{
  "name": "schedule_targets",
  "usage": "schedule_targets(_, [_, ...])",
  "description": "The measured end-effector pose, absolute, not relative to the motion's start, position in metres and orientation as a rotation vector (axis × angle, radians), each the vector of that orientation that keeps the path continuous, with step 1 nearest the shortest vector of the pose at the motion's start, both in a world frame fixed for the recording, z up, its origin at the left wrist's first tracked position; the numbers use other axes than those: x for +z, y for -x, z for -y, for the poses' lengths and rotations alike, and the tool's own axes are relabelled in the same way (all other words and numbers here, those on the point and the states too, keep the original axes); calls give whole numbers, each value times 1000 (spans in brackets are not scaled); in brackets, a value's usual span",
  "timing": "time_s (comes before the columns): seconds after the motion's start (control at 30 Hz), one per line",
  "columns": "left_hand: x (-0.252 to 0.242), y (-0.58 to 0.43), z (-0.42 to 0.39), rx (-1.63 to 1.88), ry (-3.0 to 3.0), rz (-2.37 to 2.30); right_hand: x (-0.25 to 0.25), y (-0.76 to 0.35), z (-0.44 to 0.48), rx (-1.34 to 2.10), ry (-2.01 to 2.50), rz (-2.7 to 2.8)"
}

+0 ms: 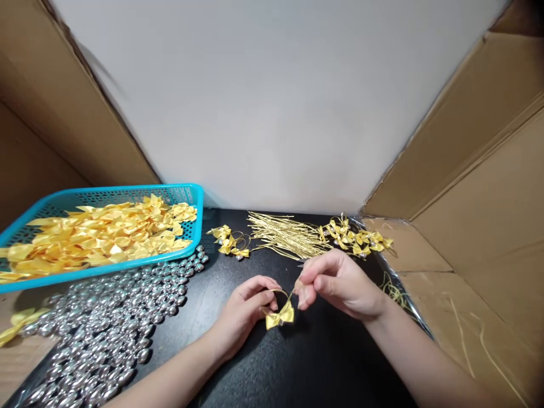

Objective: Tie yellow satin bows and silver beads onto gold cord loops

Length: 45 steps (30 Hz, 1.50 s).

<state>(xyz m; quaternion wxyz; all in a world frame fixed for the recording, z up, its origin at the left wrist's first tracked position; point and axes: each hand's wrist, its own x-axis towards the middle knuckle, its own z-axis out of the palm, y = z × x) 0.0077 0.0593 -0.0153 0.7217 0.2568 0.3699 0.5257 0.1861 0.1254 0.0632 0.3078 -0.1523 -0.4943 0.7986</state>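
A yellow ribbon bow [280, 318] hangs on a loop of thin gold cord [290, 299] above the black tabletop. My left hand [250, 303] pinches the left side of this loop between thumb and fingers. On the other side, the curled fingers of my right hand [335, 283] close at the cord's upper end. A small dark pointed tip shows beside the right fingers; what it belongs to is hidden. Beyond my hands lies a pile of cut gold cords [289, 235]. Finished-looking bows on cord loops sit in a left group [232, 243] and a right group [357, 235].
At the left stands a blue plastic basket [198, 218] heaped with yellow ribbon bows [110, 232]. Many silver beads [106, 328] spread in front of it. Loose cord scraps [393, 292] lie at the table's right edge. Cardboard walls [476, 130] flank a pale back panel [276, 102].
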Motion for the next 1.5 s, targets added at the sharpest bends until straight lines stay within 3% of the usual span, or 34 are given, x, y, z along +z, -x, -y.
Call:
schedule_targets(0.37, [-22,-16,-49,701,-861,-643,44,-171,-121,2051,526,1351])
schedule_targets(0.7, [1,-12,-34,1007,-977,-796,62,-176,-92,1673,683,1320])
schedule_targets(1.5, [-18,-14,11,1284,-1209,-1077,-6,-158,-12,1297,854,1275])
